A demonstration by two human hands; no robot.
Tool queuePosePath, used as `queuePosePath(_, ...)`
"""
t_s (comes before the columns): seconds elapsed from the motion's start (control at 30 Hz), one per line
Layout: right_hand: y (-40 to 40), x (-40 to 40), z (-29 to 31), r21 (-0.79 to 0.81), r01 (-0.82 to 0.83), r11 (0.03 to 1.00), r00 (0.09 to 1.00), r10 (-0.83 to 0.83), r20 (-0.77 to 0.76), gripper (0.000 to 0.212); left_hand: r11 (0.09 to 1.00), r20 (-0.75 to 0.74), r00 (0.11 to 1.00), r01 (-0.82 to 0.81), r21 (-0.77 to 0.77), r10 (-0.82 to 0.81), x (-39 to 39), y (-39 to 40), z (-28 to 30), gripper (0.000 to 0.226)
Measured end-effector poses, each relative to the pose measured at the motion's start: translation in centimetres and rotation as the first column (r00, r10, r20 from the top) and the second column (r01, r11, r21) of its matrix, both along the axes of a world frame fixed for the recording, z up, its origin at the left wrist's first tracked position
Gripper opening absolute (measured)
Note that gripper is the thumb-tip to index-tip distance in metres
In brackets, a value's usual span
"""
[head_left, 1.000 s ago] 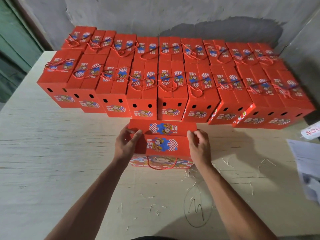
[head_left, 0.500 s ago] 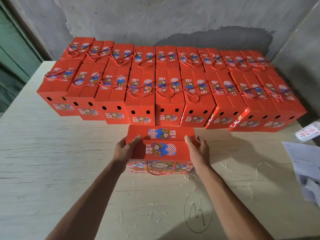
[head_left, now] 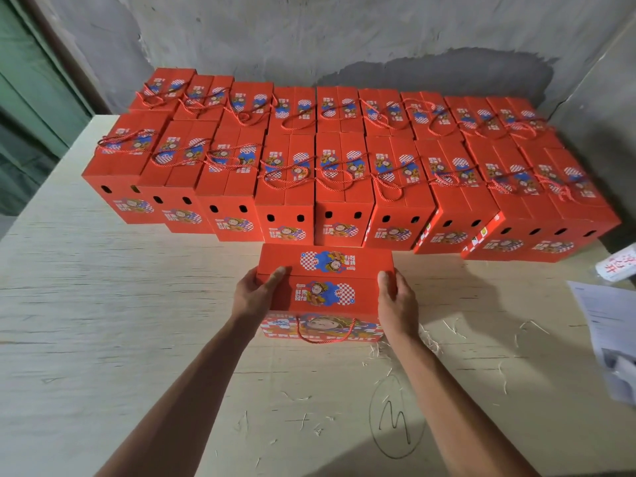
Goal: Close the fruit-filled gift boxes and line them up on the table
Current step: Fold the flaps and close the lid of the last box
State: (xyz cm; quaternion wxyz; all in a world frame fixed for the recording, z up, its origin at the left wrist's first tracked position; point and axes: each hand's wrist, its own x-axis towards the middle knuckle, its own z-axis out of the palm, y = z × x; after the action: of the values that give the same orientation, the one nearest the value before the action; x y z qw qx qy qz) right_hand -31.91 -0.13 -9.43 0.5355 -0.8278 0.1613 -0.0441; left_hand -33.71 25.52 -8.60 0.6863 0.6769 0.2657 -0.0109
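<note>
A red gift box [head_left: 325, 292] with its top flaps down lies sideways on the pale wooden table [head_left: 103, 321], just in front of the lined-up boxes. Its red rope handle [head_left: 325, 339] hangs over the near face. My left hand [head_left: 254, 292] holds the box's left end with the thumb on top. At the right end my right hand [head_left: 395, 301] holds it the same way. Behind stand two rows of closed red boxes, the front row [head_left: 285, 201] and the back row [head_left: 330, 105], handles lying on their lids.
Printed papers [head_left: 609, 325] and a white packet [head_left: 617, 266] lie at the table's right edge. Straw bits [head_left: 447, 332] are scattered near my right wrist. A pen scribble in a circle [head_left: 395, 421] marks the near table. A grey wall backs the rows.
The box's flaps have been pressed flatter and both hands have settled lower onto its ends. The view has tilted down slightly.
</note>
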Motion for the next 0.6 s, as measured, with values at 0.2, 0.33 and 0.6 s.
queuePosePath(0.2, -0.3, 0.0, -0.4, 0.043, 0.002, 0.999, 1.0, -0.002, -0.003, 0.037, 0.999, 0.006, 1.0, -0.008, 0.05, 0.007, 0.1, -0.1, 0.0, 0.043)
queuePosePath(0.33, -0.3, 0.3, 0.0, 0.029, 0.044, 0.999, 0.999, -0.044, 0.008, 0.036, 0.996, 0.006, 1.0, -0.025, 0.087, 0.024, 0.4, -0.1, -0.4, 0.04)
queuePosePath(0.6, 0.6, -0.6, 0.3, 0.201, 0.214, 0.956, 0.977, -0.205, -0.064, 0.027, 0.99, 0.047, 0.999, -0.013, 0.143, 0.006, 0.2, -0.2, -0.4, 0.042)
